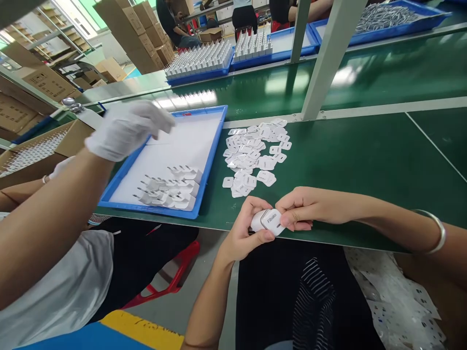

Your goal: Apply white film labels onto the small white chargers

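Left fingers clamp a rounded white plastic charger, right fingers pinch its end — could slip if either grip slackens.

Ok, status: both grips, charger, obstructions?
Left grip holding charger; right grip at its lettered end. Charger at table's near edge. No obstruction seen; co-worker's gloved hand off left, above blue tray.

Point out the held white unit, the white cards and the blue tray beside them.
White unit (271, 222): head view, its printed face.
White cards (267, 163): head view, one card's face.
Blue tray (210, 160): head view, its right rim.
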Action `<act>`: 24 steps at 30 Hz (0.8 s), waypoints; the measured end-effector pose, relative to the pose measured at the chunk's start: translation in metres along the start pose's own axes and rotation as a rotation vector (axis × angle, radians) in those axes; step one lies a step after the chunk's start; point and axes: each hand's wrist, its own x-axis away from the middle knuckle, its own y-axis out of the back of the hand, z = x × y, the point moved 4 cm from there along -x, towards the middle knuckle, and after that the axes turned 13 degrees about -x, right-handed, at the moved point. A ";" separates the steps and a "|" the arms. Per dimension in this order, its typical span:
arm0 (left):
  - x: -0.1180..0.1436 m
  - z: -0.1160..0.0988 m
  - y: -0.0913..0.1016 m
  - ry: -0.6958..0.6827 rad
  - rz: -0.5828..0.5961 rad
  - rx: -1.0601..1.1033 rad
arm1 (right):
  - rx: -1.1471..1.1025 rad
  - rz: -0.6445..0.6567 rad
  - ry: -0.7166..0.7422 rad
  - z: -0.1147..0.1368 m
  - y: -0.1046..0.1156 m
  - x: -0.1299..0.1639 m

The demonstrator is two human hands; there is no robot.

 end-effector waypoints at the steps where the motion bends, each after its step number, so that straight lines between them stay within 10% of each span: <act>1: 0.000 0.000 0.000 0.000 0.002 -0.004 | 0.001 0.002 -0.005 0.000 0.000 0.000; 24: -0.003 -0.004 -0.002 -0.082 0.061 -0.060 | -0.089 -0.067 -0.185 -0.002 -0.005 0.005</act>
